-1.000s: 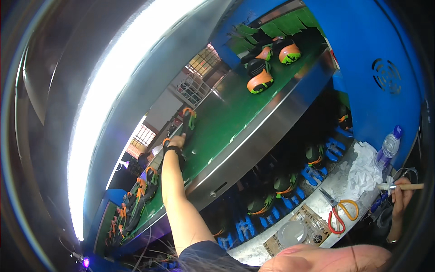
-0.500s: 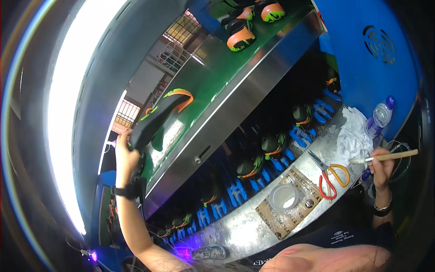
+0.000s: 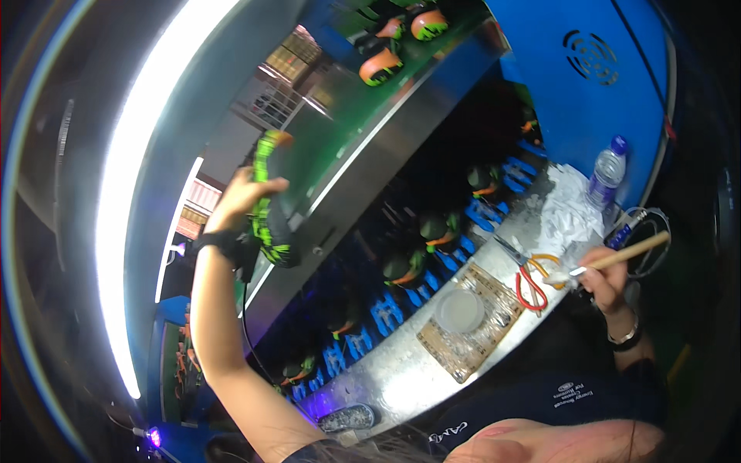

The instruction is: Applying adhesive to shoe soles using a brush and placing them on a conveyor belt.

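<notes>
My left hand (image 3: 245, 193) is raised at the left, its fingers closed around a black, green and orange shoe (image 3: 272, 235). The shoe stands nearly on end, with its green-patterned side showing in front of the green conveyor belt (image 3: 328, 131). At the right, my right hand (image 3: 606, 282) grips a brush (image 3: 637, 248) by its pale wooden handle. Its whitish bristles point left, close to scissors (image 3: 531, 289) with red and orange handles. A round tub (image 3: 460, 310) with pale contents rests on a piece of brown cardboard (image 3: 463, 363) on the metal worktop.
Other orange and black shoes (image 3: 381, 65) sit on the far end of the belt. Below it, several dark shoes stand in a row by blue holders (image 3: 387, 311). A crumpled white cloth (image 3: 570, 208) and a plastic bottle (image 3: 608, 174) lie near the blue housing (image 3: 532, 38).
The shoe has turned more upright in my left hand, bringing its green-patterned side into view. My right hand has moved left and slightly down with the brush, toward the scissors. The whole view has shifted.
</notes>
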### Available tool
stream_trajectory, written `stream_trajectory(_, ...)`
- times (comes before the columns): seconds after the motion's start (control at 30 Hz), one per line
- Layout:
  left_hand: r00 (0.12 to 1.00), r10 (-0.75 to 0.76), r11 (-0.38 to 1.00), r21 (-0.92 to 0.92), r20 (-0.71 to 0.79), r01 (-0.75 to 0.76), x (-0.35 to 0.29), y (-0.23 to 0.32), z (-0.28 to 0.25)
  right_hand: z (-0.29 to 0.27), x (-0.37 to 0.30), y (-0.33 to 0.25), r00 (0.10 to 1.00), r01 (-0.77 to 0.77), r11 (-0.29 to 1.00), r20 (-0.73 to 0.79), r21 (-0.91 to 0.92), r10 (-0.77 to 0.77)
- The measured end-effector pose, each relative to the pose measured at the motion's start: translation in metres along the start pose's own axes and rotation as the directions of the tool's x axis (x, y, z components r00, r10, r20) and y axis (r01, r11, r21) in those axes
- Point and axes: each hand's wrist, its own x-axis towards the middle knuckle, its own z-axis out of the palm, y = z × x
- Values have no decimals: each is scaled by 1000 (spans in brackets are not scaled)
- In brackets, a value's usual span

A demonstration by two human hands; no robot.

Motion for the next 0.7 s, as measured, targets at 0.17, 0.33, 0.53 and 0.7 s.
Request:
stream_trajectory(0.17, 996, 38, 189, -978, -82, -88, -116, -21, 40, 46, 21, 36, 943, 182, 980, 297, -83, -150)
stream_trajectory(0.33, 971, -15, -272, -935, 239, 226, -225, -48, 141, 108, 27, 69, 849, -134, 963, 475, -233, 233)
stream_trajectory(0.53, 899, 167, -631, -657, 404, 412, -316, -99, 273, 137, 28, 107, 833, -35, 890, 478, -456, 277)
stream_trajectory(0.7, 841, 232, -741, -472, 488, 478, -355, -136, 304, 138, 27, 126, 806, 0, 852, 504, -524, 310)
